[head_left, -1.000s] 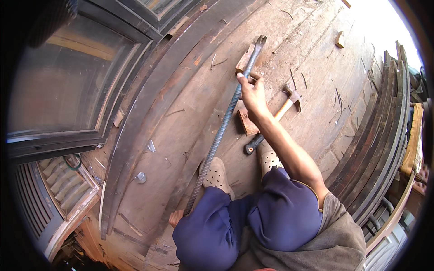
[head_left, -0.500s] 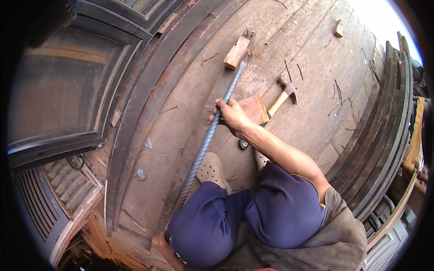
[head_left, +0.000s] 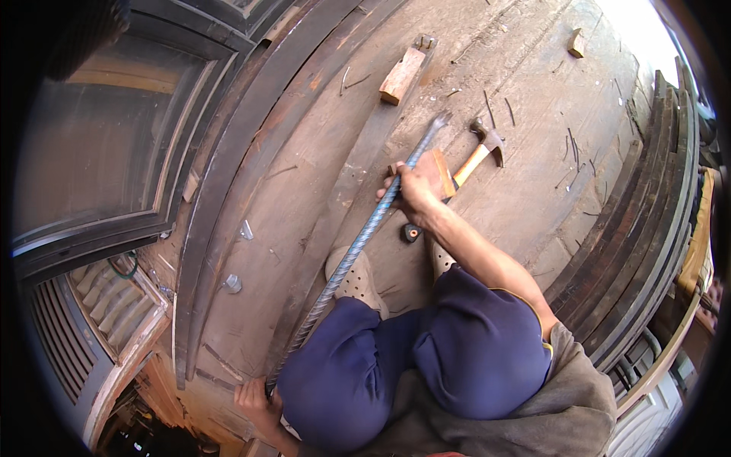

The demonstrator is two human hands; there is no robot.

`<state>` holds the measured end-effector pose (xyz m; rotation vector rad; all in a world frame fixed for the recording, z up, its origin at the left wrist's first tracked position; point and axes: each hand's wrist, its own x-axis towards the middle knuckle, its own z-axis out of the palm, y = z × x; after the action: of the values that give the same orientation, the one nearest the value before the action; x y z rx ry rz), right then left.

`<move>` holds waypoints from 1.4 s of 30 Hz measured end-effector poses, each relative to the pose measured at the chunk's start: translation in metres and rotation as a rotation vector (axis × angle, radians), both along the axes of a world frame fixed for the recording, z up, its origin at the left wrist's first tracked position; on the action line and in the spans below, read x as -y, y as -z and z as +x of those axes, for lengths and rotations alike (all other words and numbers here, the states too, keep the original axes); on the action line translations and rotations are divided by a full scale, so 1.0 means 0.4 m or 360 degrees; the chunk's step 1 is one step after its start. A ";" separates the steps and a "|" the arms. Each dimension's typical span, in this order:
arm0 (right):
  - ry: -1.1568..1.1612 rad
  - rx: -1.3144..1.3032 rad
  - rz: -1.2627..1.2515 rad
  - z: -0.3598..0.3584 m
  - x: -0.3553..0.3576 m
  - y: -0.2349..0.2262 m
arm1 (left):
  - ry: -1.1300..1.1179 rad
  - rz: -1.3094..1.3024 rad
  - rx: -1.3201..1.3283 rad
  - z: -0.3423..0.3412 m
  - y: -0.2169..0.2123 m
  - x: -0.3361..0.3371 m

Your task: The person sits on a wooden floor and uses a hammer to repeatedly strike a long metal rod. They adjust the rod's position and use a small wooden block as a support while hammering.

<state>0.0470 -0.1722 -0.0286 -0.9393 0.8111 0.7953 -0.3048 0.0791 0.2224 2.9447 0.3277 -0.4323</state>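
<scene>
Across my front slants a pry bar [head_left: 365, 234], a ribbed steel rod with a flattened, forked far end. My right hand [head_left: 415, 189] is wrapped round it below that end. My left hand [head_left: 257, 404] is closed on its near end, partly hidden beside my left knee. Under the bar lies a narrow wooden plank [head_left: 354, 169], with nails sticking up at its far end and a small wood block [head_left: 401, 75] on it. A reddish wood block [head_left: 438, 169] sits behind my right hand. Just right of that block is a claw hammer [head_left: 478, 156] with a yellow handle.
Loose nails [head_left: 572, 148] are scattered over the board floor. Long dark timbers [head_left: 636, 221] are stacked at the right, others [head_left: 263, 129] lie along the left. Dark glazed frames [head_left: 114, 145] stand far left. Another wood scrap [head_left: 576, 43] lies at the back.
The pry bar's forked end has swung right, away from the plank's nailed end, toward the hammer. My right hand has moved right with it, and my left hand has shifted slightly left.
</scene>
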 end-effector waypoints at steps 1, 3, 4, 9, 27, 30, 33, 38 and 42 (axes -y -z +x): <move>-0.0081 -0.0033 0.0018 -0.022 -0.019 0.006 | -0.0003 0.0077 0.0015 0.019 -0.029 -0.004; -0.0167 -0.0178 0.0047 -0.062 -0.044 -0.039 | -0.0046 0.0194 0.0070 0.033 -0.099 0.014; -0.0189 -0.0172 0.0091 -0.073 -0.044 -0.031 | -0.0068 0.0251 0.0078 0.041 -0.136 0.021; -0.1118 0.0250 -0.0250 -0.030 -0.026 -0.100 | -0.0017 0.0468 0.0088 0.036 -0.202 0.030; -0.1430 0.2109 -0.1767 0.262 -0.048 -0.020 | -0.0075 0.0466 0.0075 0.076 -0.231 0.059; -0.1387 0.2118 -0.1824 0.285 -0.029 -0.011 | -0.0051 0.0505 0.0069 0.081 -0.237 0.059; -0.1301 0.2099 -0.1905 0.321 -0.012 0.004 | -0.0017 0.0482 0.0105 0.097 -0.235 0.054; -0.1113 0.2087 -0.1915 0.291 -0.012 -0.076 | -0.0052 0.0470 0.0106 0.094 -0.224 0.050; -0.1488 0.1560 -0.1736 0.147 0.067 -0.131 | -0.0063 0.0542 0.0055 0.072 -0.232 0.045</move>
<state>0.1059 -0.1989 0.0237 -2.5147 -0.2205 0.4727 -0.2758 0.0611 0.3152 3.2633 0.5000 -0.3503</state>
